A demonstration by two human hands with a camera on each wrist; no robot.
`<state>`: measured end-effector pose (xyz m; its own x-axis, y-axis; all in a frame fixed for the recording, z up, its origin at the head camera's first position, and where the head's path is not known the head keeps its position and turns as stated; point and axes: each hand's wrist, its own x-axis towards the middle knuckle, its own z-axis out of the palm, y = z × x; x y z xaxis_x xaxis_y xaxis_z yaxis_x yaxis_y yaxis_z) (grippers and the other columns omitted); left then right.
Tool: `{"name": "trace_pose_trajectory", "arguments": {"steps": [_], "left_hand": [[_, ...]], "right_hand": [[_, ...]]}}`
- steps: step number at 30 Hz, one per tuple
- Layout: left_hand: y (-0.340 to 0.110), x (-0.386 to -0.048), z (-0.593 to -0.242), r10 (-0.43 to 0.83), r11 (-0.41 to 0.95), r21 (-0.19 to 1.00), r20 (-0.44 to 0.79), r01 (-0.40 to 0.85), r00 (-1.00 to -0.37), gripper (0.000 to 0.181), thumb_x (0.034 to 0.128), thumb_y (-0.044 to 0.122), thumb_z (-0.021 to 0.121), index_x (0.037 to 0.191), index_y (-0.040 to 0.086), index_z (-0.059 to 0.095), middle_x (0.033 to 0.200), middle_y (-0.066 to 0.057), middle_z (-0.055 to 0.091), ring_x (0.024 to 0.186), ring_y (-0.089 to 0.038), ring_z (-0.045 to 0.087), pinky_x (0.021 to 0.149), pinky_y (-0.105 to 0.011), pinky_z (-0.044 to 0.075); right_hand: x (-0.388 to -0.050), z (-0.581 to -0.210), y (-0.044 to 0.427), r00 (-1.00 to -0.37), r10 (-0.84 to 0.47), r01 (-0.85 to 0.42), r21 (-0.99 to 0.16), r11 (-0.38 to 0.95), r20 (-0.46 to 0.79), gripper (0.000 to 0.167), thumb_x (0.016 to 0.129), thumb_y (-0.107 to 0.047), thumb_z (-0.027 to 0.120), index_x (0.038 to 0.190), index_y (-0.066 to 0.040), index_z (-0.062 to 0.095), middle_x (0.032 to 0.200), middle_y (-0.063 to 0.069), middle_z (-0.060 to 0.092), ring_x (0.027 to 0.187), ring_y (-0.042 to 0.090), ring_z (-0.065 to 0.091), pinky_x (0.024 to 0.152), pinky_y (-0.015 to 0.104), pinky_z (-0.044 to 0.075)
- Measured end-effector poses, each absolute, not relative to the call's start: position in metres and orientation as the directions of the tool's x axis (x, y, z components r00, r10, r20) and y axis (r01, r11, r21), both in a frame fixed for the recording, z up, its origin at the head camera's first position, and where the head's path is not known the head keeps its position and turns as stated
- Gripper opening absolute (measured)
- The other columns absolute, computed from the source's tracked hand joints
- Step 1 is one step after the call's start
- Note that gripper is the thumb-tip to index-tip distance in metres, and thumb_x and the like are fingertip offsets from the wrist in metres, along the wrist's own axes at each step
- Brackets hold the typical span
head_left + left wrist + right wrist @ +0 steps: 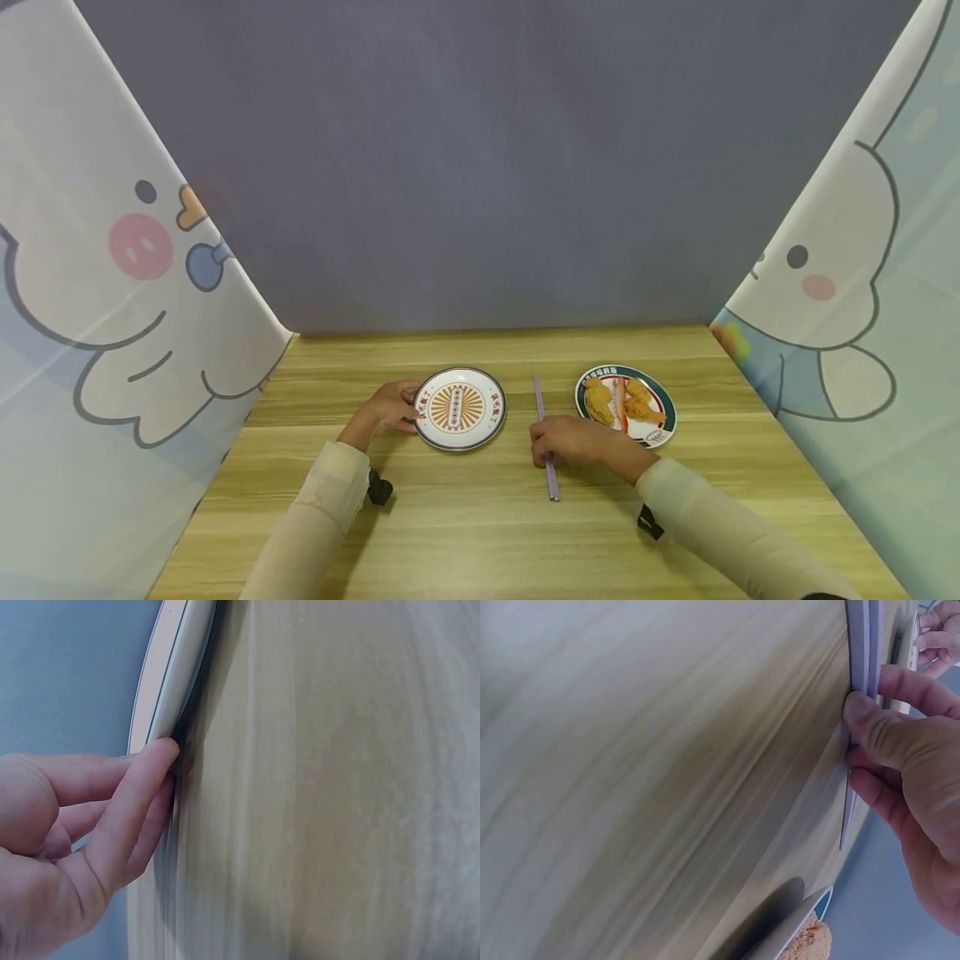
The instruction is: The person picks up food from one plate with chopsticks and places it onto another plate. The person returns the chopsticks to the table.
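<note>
Pale, wood-grained tabletop point(480, 546) spreads out before a person whose two light sleeves point(738, 529) reach in from the near edge, with a dark strap piece point(380, 487) below the left wrist.

Nearest lies a pair of lilac chopsticks point(552, 482), set lengthwise between the two plates and pointing away from the person. The right hand point(573, 439) comes over them from the side, thumb against fingers with only the sticks' thickness between, probably to keep both sticks side by side. Whether they bear fully on the wood cannot be told.

Level with it, the left hand point(390, 406) pinches the left rim of the white plate point(460, 410), its fingers nearly closed on the edge; that grip likely leaves the printed face free and steadies the dish from outside. Its base may rest on the wood; the views leave this unsure.

Near the right hand and just beyond it, the green-rimmed plate point(666, 400) holds fried chicken point(642, 408) and a reddish strip point(620, 404), untouched, food facing up.

Farther back hangs a plain grey backdrop point(495, 167), flanked by cartoon-printed panels point(90, 250).
</note>
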<state>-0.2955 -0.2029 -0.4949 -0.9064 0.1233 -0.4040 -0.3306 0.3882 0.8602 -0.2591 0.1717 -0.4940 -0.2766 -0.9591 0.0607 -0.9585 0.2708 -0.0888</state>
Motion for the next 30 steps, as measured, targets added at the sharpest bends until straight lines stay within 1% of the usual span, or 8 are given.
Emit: {"name": "trace_pose_trajectory", "arguments": {"steps": [4, 12, 16, 18, 21, 23, 27, 30], "left_hand": [[-0.204, -0.295, -0.495, 0.137, 0.372, 0.871, -0.393, -0.321, -0.909, 0.075, 0.0883, -0.016, 0.065, 0.156, 0.005, 0.039, 0.120, -0.020, 0.050, 0.082, -0.021, 0.063, 0.068, -0.033, 0.066], [-0.206, -0.295, -0.491, 0.144, 0.378, 0.879, -0.367, -0.292, -0.919, 0.071, 0.0896, -0.015, 0.063, 0.155, 0.004, 0.041, 0.124, -0.023, 0.050, 0.084, -0.023, 0.064, 0.067, -0.033, 0.066], [-0.206, -0.295, -0.492, 0.139, 0.390, 0.873, -0.369, -0.291, -0.919, 0.071, 0.0886, -0.015, 0.065, 0.153, 0.004, 0.043, 0.121, -0.022, 0.050, 0.084, -0.022, 0.063, 0.067, -0.031, 0.065], [-0.205, -0.295, -0.493, 0.134, 0.389, 0.872, -0.374, -0.298, -0.918, 0.071, 0.0878, -0.016, 0.065, 0.153, 0.003, 0.044, 0.119, -0.021, 0.050, 0.083, -0.022, 0.062, 0.067, -0.031, 0.065], [-0.204, -0.296, -0.495, 0.132, 0.379, 0.872, -0.383, -0.310, -0.914, 0.071, 0.0877, -0.016, 0.066, 0.153, 0.004, 0.045, 0.117, -0.020, 0.049, 0.082, -0.022, 0.062, 0.067, -0.031, 0.065], [-0.204, -0.296, -0.496, 0.135, 0.371, 0.874, -0.386, -0.314, -0.913, 0.071, 0.0879, -0.016, 0.066, 0.153, 0.004, 0.045, 0.118, -0.020, 0.048, 0.083, -0.022, 0.062, 0.068, -0.031, 0.066], [-0.205, -0.296, -0.497, 0.146, 0.373, 0.875, -0.382, -0.307, -0.912, 0.072, 0.0886, -0.016, 0.065, 0.154, 0.004, 0.043, 0.120, -0.022, 0.049, 0.086, -0.023, 0.063, 0.070, -0.033, 0.066], [-0.206, -0.296, -0.496, 0.142, 0.390, 0.872, -0.376, -0.298, -0.915, 0.071, 0.0885, -0.015, 0.065, 0.154, 0.004, 0.043, 0.121, -0.022, 0.051, 0.087, -0.023, 0.064, 0.070, -0.032, 0.066]], "right_hand": [[-0.259, -0.496, 0.172, -0.233, -0.969, -0.972, -0.031, 0.231, 0.082, 0.017, 0.082, -0.009, 0.077, 0.084, -0.025, 0.071, 0.087, -0.010, 0.061, 0.079, 0.003, 0.052, 0.069, 0.009, 0.043], [-0.258, -0.496, 0.175, -0.224, -0.972, -0.970, 0.079, 0.229, 0.072, 0.019, 0.079, -0.015, 0.080, 0.085, -0.028, 0.068, 0.087, -0.012, 0.060, 0.079, 0.005, 0.050, 0.066, 0.011, 0.042], [-0.255, -0.497, 0.178, -0.210, -0.974, -0.967, 0.129, 0.219, 0.082, 0.010, 0.086, -0.021, 0.076, 0.090, -0.028, 0.069, 0.090, -0.012, 0.062, 0.080, 0.006, 0.051, 0.068, 0.014, 0.045], [-0.253, -0.498, 0.179, -0.201, -0.973, -0.961, 0.170, 0.218, 0.113, 0.004, 0.091, -0.025, 0.071, 0.093, -0.028, 0.069, 0.093, -0.013, 0.063, 0.082, 0.007, 0.053, 0.071, 0.017, 0.048], [-0.251, -0.497, 0.184, -0.197, -0.959, -0.944, 0.225, 0.242, 0.205, 0.008, 0.092, -0.022, 0.069, 0.099, -0.027, 0.068, 0.099, -0.013, 0.066, 0.089, 0.008, 0.058, 0.079, 0.020, 0.054], [-0.250, -0.495, 0.187, -0.184, -0.938, -0.930, 0.256, 0.263, 0.293, 0.007, 0.098, -0.021, 0.063, 0.100, -0.025, 0.068, 0.101, -0.012, 0.067, 0.092, 0.007, 0.062, 0.081, 0.022, 0.057], [-0.253, -0.485, 0.191, -0.145, -0.887, -0.898, 0.318, 0.303, 0.438, 0.029, 0.112, -0.025, 0.040, 0.102, -0.020, 0.067, 0.102, -0.008, 0.068, 0.092, 0.007, 0.068, 0.078, 0.022, 0.060], [-0.254, -0.476, 0.193, -0.151, -0.847, -0.875, 0.329, 0.354, 0.510, 0.042, 0.113, -0.031, 0.027, 0.103, -0.016, 0.065, 0.100, -0.005, 0.067, 0.087, 0.008, 0.068, 0.073, 0.022, 0.060]]}}
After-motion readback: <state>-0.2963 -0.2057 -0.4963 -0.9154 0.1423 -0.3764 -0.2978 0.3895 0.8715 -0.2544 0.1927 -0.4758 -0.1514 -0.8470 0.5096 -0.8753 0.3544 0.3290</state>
